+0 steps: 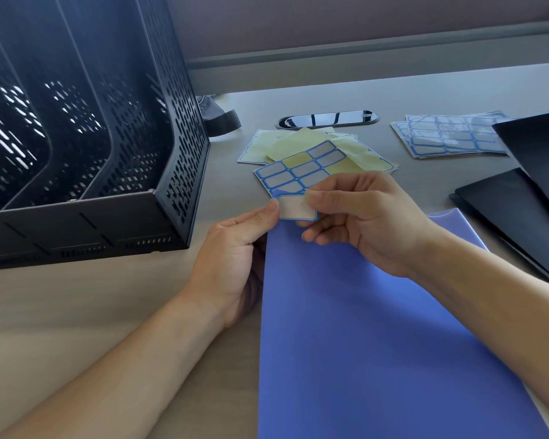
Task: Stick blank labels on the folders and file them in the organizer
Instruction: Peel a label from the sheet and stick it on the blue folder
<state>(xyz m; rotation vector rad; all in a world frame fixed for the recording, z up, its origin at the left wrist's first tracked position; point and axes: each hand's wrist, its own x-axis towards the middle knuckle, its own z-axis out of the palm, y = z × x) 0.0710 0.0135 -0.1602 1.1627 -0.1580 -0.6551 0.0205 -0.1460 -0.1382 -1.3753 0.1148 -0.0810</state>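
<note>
Two hands pinch one blank label over a blue folder.

Both the left hand (232,248) and the right hand (362,217) grip the blue-edged label (293,209) between thumb and fingers, left at its left edge, right at its right side, holding it at the far left corner of the blue folder (377,343), which lies flat on the near right of the bench (76,312). Just beyond the hands lies a partly used label sheet (295,167) on top of pale yellow backing sheets (263,145). A black perforated organizer (86,137) stands at the far left. More label sheets (447,136) lie at the far right, beside black folders (526,201) at the right edge.
</note>
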